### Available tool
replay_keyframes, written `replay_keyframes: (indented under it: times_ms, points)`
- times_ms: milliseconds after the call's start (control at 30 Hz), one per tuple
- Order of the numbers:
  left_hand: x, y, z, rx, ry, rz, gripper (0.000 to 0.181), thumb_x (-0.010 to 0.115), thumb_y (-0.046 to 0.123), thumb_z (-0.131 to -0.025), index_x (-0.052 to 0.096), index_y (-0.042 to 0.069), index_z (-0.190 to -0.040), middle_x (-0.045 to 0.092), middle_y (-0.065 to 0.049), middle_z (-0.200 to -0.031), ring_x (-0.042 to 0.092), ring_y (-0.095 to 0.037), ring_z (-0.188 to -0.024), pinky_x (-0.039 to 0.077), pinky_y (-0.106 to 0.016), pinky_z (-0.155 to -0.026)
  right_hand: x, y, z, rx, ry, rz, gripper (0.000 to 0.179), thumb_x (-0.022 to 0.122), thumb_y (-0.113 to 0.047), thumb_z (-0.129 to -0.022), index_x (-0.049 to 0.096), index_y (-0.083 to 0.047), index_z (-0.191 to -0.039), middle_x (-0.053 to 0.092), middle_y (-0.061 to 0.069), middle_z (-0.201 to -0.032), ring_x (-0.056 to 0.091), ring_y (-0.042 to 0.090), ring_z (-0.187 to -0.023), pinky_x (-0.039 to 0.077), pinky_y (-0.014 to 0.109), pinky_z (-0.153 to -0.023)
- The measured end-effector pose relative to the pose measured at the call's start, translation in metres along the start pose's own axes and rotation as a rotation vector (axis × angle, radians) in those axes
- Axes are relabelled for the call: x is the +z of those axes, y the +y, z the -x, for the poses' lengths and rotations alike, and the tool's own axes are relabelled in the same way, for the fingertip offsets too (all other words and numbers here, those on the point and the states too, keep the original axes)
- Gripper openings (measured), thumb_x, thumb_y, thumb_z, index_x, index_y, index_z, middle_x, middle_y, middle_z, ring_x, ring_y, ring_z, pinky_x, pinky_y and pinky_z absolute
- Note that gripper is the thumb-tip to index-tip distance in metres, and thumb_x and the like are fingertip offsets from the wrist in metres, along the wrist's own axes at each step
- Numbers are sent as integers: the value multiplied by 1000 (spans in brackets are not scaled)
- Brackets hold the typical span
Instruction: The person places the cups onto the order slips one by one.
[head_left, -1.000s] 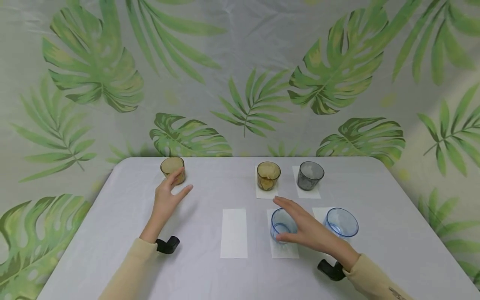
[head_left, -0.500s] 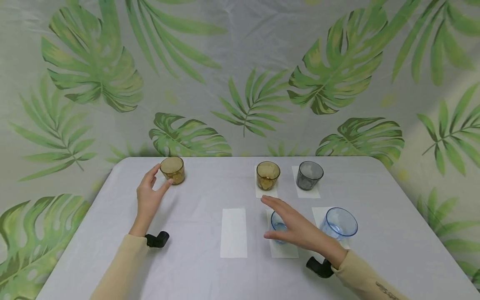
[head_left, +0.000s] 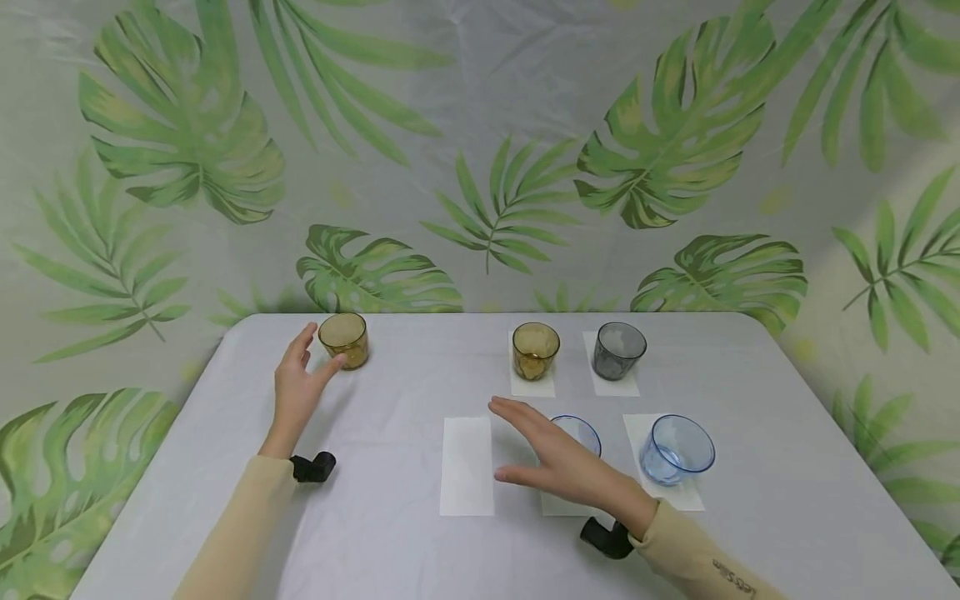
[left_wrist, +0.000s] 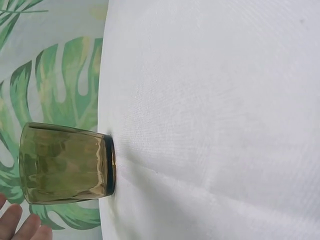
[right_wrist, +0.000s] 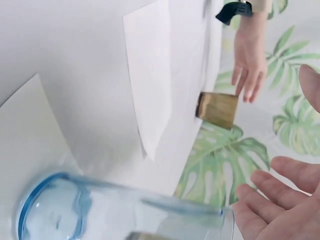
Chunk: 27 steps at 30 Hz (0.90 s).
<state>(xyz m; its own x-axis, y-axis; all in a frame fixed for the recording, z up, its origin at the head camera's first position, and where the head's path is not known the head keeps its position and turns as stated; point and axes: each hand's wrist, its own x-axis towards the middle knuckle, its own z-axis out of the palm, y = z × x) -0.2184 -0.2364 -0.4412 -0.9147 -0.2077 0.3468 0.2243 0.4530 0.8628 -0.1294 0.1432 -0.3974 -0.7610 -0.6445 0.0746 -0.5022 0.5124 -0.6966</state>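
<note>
At the table's far left, an amber glass (head_left: 345, 335) stands upright. My left hand (head_left: 294, 393) is beside it, fingers and thumb spread around its near left side; in the left wrist view the fingertips (left_wrist: 29, 227) are apart from the amber glass (left_wrist: 67, 165). My right hand (head_left: 562, 460) hovers with spread fingers in front of a blue glass (head_left: 579, 432), hiding much of it. In the right wrist view this blue glass (right_wrist: 120, 205) stands close to the fingers (right_wrist: 262, 204); whether they touch cannot be told. Neither hand grips anything.
A bare white paper strip (head_left: 467, 467) lies left of my right hand. Another amber glass (head_left: 536, 354), a grey glass (head_left: 619, 354) and a second blue glass (head_left: 677, 450) stand on paper strips to the right. A leaf-patterned cloth (head_left: 487, 125) hangs behind the table.
My left hand has moved left, from in front of the amber glass to its left side. The right hand has drifted left across the blue glass. All the glasses have stayed put.
</note>
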Motion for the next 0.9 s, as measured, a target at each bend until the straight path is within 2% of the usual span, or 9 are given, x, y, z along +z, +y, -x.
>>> replay_keyframes:
  times_ms: [233,433,600,900]
  points:
    - [1,-3,-5,-39,-40,-5,73,73,9,-86,33,-5,-145,30,-20,-151,29,-35,-137,27,-39,-111,12,-6,-7,-11,-13,-42,75,67,-34,-90,29,-13,-151,25,2,-155,22,26,-141,29,50,-109]
    - [3,-5,-8,-55,-76,-3,77,72,14,-88,27,-4,-148,25,-21,-152,25,-35,-139,25,-41,-112,22,-5,-11,-1,-18,-55,76,65,-41,-91,28,-13,-151,25,2,-155,25,23,-140,31,47,-109]
    - [6,-7,-12,-55,-92,-22,79,72,15,-88,25,-3,-149,26,-22,-152,27,-37,-138,27,-45,-111,31,-2,-13,-4,-18,-63,76,65,-40,-91,29,-9,-150,26,6,-154,27,23,-139,30,46,-109]
    - [11,-8,-21,-73,-112,-64,82,70,21,-89,21,-2,-150,24,-22,-152,27,-35,-137,28,-45,-111,46,5,-17,47,-17,-21,73,68,-29,-91,31,-4,-148,28,14,-152,29,30,-138,31,48,-109]
